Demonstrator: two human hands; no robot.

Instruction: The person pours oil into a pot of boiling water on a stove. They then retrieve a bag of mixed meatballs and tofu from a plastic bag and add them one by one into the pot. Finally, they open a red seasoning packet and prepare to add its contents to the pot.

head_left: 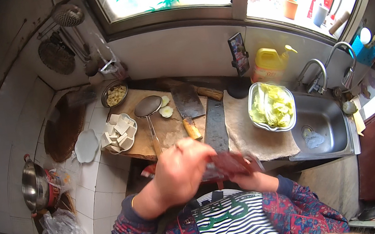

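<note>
In front of my chest, my right hand point(257, 180) grips a dark red-brown packet point(231, 163) with a shiny, see-through edge. My left hand point(179, 170) is closed at the packet's left end, its fingers pinched together; motion blurs both. A bit of red and white point(148, 171) shows beside my left wrist, and I cannot make out what it is. Just beyond my hands lies a wooden cutting board point(170, 132). On it rest a strainer ladle point(149, 107), a cleaver point(188, 102) with a wooden handle, and two pale cut onion-like pieces point(166, 111).
A white dish of tofu blocks point(120, 132) and a bowl of garlic cloves point(115, 95) stand left. Right are a basket of leafy greens point(271, 107), a yellow jug point(268, 64), a propped phone point(239, 54) and the sink point(320, 127). A metal pot point(35, 184) sits far left.
</note>
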